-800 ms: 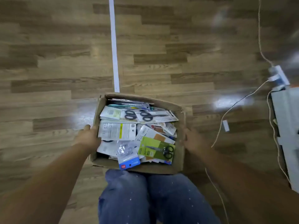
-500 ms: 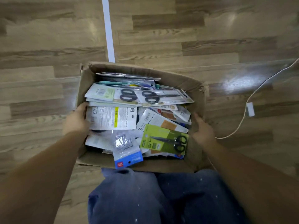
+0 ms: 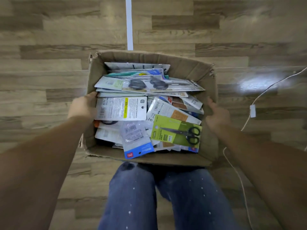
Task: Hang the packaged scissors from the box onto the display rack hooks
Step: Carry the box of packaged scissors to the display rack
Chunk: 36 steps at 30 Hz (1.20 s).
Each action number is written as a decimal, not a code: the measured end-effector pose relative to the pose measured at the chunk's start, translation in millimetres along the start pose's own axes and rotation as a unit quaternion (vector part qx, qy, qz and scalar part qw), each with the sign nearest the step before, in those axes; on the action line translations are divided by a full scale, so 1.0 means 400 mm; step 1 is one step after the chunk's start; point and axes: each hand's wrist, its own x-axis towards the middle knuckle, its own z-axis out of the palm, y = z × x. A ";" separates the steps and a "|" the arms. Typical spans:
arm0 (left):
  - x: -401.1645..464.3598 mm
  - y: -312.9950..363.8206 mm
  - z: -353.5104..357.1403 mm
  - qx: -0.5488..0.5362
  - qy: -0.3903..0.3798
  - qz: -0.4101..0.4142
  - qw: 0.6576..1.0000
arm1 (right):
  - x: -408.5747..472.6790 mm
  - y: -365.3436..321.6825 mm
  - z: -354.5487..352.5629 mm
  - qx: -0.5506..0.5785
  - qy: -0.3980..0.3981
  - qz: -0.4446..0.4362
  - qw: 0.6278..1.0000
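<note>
- While both hands hold it, the box [image 3: 206, 80] sits above the knees in blue jeans [image 3: 166, 200], open top facing the camera.
- Left hand [image 3: 82, 106] grips the left wall, thumb hooked over the rim and into the box, touching a white pack.
- Right hand [image 3: 216, 114] grips the right wall the same way, thumb up along the inner side, fingers hidden outside.
- Box is stuffed with scissors packs [image 3: 132, 83], piled flat and crooked on top of each other.
- Green pack [image 3: 176, 131] lies near the right front corner, black-handled scissors visible, handles pointing right.
- White pack [image 3: 122, 108] lies back side up by the left hand, with a yellow stripe.
- Clear pack with a blue end [image 3: 137, 143] pokes over the front edge.
- Wood floor [image 3: 49, 63] underneath, white tape line [image 3: 129, 22] running away from the box's far side, white cord [image 3: 245, 123] to the right.
</note>
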 end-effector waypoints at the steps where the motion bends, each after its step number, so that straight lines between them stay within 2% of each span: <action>1: -0.021 0.009 -0.042 0.003 -0.007 -0.006 1.000 | -0.027 -0.018 -0.039 -0.007 -0.007 -0.001 1.000; 9: -0.320 0.088 -0.414 -0.027 -0.015 -0.057 0.998 | -0.282 -0.144 -0.399 -0.035 -0.037 -0.042 0.998; 13: -0.423 0.147 -0.583 -0.043 0.024 -0.051 0.997 | -0.374 -0.217 -0.603 -0.052 -0.024 -0.088 0.994; 16: -0.432 0.219 -0.701 -0.052 0.068 -0.032 0.996 | -0.390 -0.285 -0.736 -0.067 0.025 -0.120 0.990; 20: -0.344 0.303 -0.829 -0.054 0.102 0.001 0.993 | -0.320 -0.404 -0.891 -0.096 0.079 -0.149 0.981; 27: -0.064 0.458 -0.996 -0.019 0.065 0.034 0.997 | -0.130 -0.593 -1.085 -0.092 0.115 -0.140 0.979; 36: 0.359 0.857 -1.318 0.000 0.080 0.082 0.993 | 0.174 -0.782 -1.447 -0.056 0.140 -0.118 0.981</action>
